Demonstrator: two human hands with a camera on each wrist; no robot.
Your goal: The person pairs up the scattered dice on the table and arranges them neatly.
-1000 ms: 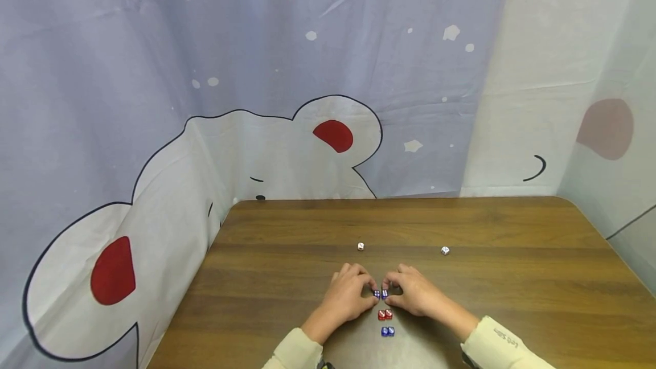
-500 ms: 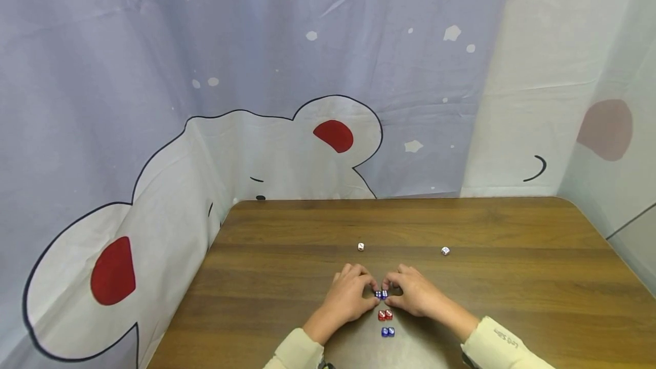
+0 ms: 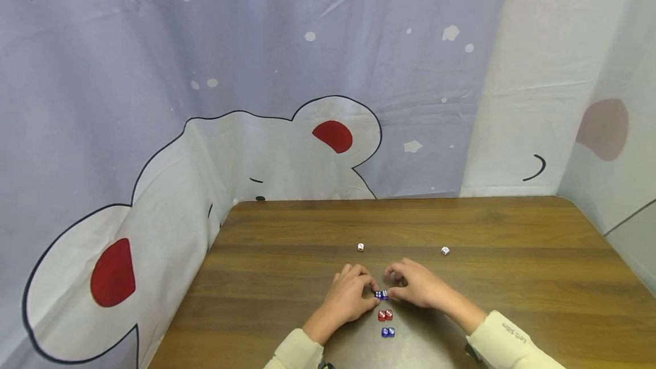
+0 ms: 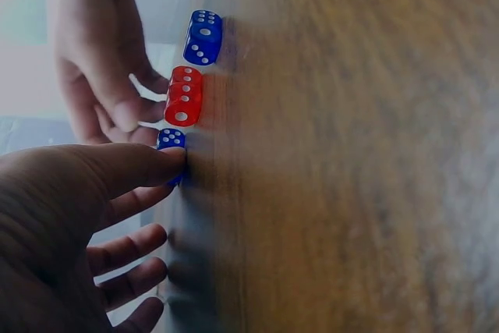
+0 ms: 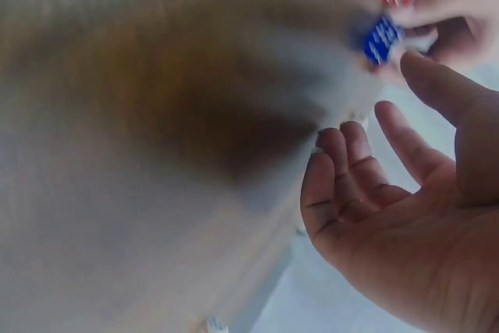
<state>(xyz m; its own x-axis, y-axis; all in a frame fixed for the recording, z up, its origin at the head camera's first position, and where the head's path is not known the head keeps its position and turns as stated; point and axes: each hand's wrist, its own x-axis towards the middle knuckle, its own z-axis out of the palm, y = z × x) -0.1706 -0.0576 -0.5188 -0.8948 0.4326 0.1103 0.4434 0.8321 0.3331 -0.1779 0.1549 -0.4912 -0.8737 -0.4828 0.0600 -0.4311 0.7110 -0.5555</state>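
Between my hands in the head view, two dark blue dice [image 3: 381, 295] with white pips sit side by side, touching. My left hand [image 3: 348, 296] pinches the left one between thumb and index finger; the left wrist view shows the thumb partly covering this blue die [image 4: 171, 139]. My right hand [image 3: 419, 286] is just right of the pair, its fingers lifted off and spread, the thumb tip near the right die. In the right wrist view, nothing lies in the right hand [image 5: 413, 200]. Nearer me is a pair of red dice [image 3: 385, 315], then another blue pair [image 3: 388, 332].
Two white dice lie farther back on the wooden table [image 3: 287, 226]: a left white die [image 3: 361, 247] and a right white die [image 3: 445, 250]. A printed curtain [image 3: 246, 73] hangs behind and beside the table.
The left blue die has moved right against the other one, closing the small gap. My right hand has let go of its die and drawn slightly right, its fingers opening.
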